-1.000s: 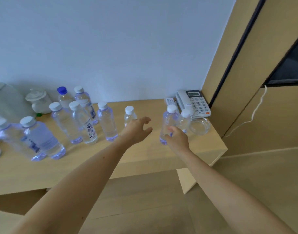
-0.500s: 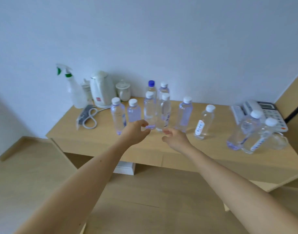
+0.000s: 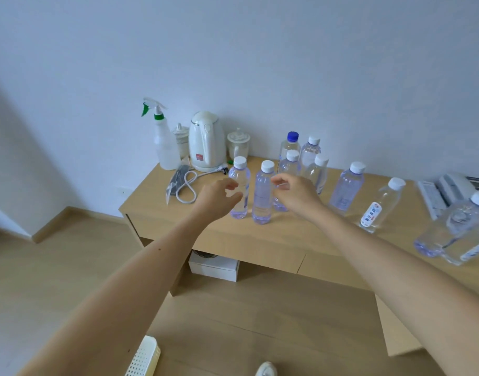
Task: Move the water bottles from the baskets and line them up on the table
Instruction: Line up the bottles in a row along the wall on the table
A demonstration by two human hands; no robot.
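Several clear water bottles with white caps stand on the wooden table (image 3: 273,240), plus one with a blue cap (image 3: 290,144) at the back. My left hand (image 3: 219,198) hovers with loosely curved fingers right in front of the leftmost bottle (image 3: 240,175), holding nothing. My right hand (image 3: 296,195) is just right of the second bottle (image 3: 262,198), fingers loosely curled and empty. Further right stand a lone bottle (image 3: 347,189), a small labelled bottle (image 3: 380,206) and two bottles (image 3: 455,229) near the right edge. A white perforated basket (image 3: 144,358) shows at the bottom edge.
At the table's back left stand a spray bottle (image 3: 165,143), a white kettle (image 3: 206,142) with its cable (image 3: 186,184), and glass jars (image 3: 238,143). A telephone (image 3: 454,185) sits at the right. A white box (image 3: 213,267) lies under the table.
My view has swung left from the table's right end. My right hand left the bottle by the telephone, and both hands moved left to the two front-left bottles.
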